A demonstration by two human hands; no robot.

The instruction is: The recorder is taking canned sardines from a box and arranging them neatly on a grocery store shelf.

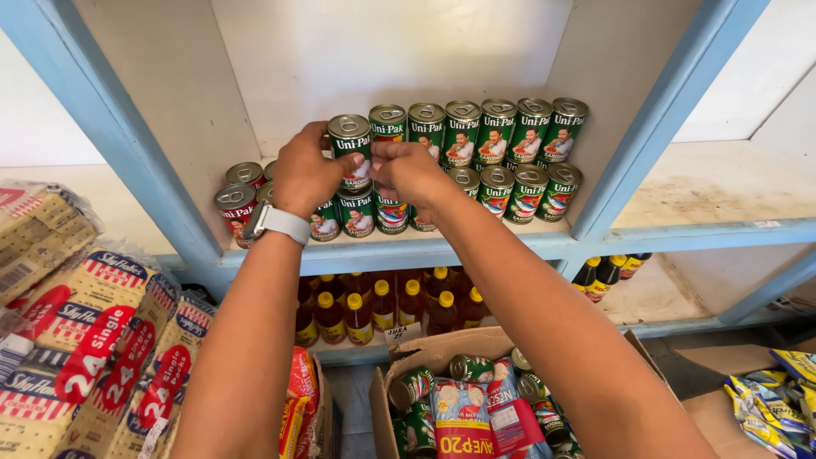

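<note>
At frame centre the left hand (304, 177) grips an upright green can (350, 151) on the top row of stacked cans (476, 161), long axis vertical, while the right hand (410, 170) pinches its right side, both equally near.

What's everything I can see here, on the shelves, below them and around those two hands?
Green cans: many, stacked in two layers, on the upper shelf.
Red cans: a few, at the left end of that shelf.
Shelf frame: one, light blue with white boards.
Dark bottles: many, yellow caps, on the lower shelf.
Cardboard box: one, brown, open, on the floor, holding cans and sachets.
Cracker packs: several, tan with red and blue print, at left.
Yellow-blue packets: a few, at lower right.
Watch: one, white strap, on the left wrist.
Left hand: holds a green can.
Right hand: fingers on the same can.
</note>
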